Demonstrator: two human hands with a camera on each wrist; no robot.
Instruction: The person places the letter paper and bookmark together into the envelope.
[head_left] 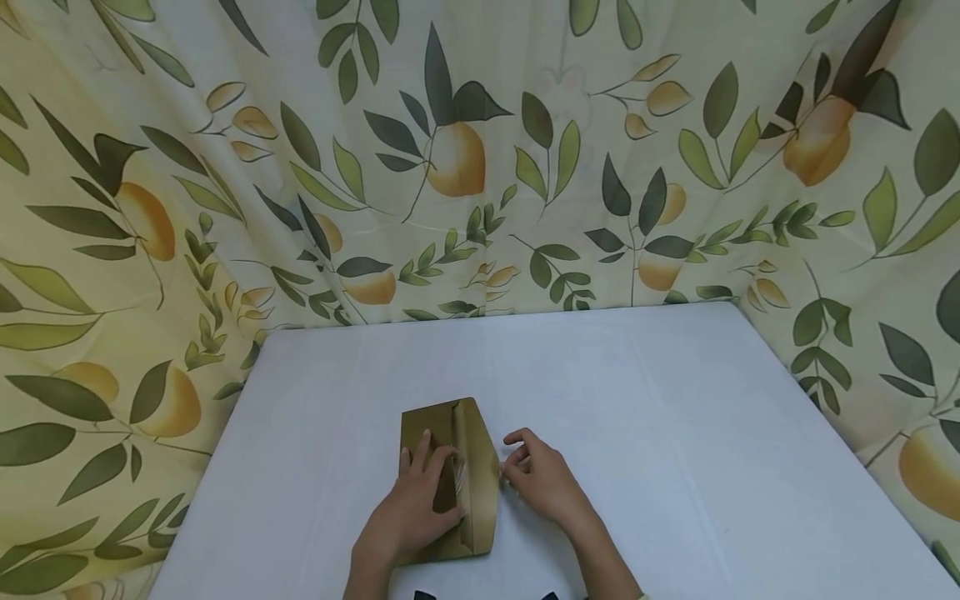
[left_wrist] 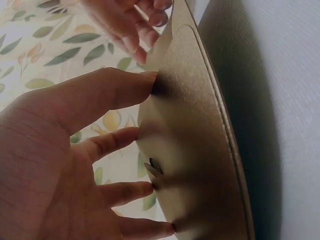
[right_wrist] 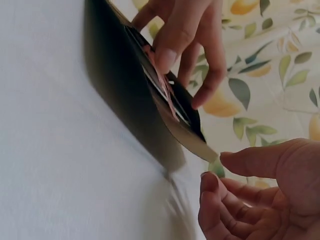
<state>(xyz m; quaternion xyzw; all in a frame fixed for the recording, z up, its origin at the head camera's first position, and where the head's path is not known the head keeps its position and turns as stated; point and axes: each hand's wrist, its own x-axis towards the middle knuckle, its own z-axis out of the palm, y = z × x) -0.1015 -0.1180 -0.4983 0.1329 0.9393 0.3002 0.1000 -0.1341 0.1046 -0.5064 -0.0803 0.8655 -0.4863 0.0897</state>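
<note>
A gold envelope [head_left: 482, 500] lies on the white table, its flap [right_wrist: 192, 145] folded out to the right. My left hand [head_left: 412, 508] rests on it with fingers spread, fingertips touching the front [left_wrist: 190, 125] and the thumb at the opening. Inside the mouth, some pinkish and pale contents [right_wrist: 162, 82] show; what they are I cannot tell. Just right of the flap's tip is my right hand [head_left: 543, 479], fingers loosely bent. In the right wrist view its thumb is at the tip of the flap, with a gap between thumb and index finger.
The white tablecloth [head_left: 637, 400] stretches around the envelope on all sides. Behind and beside the table hangs a curtain [head_left: 555, 242] printed with fruit and leaves. Two small dark objects [head_left: 424, 595] poke in at the bottom edge of the head view.
</note>
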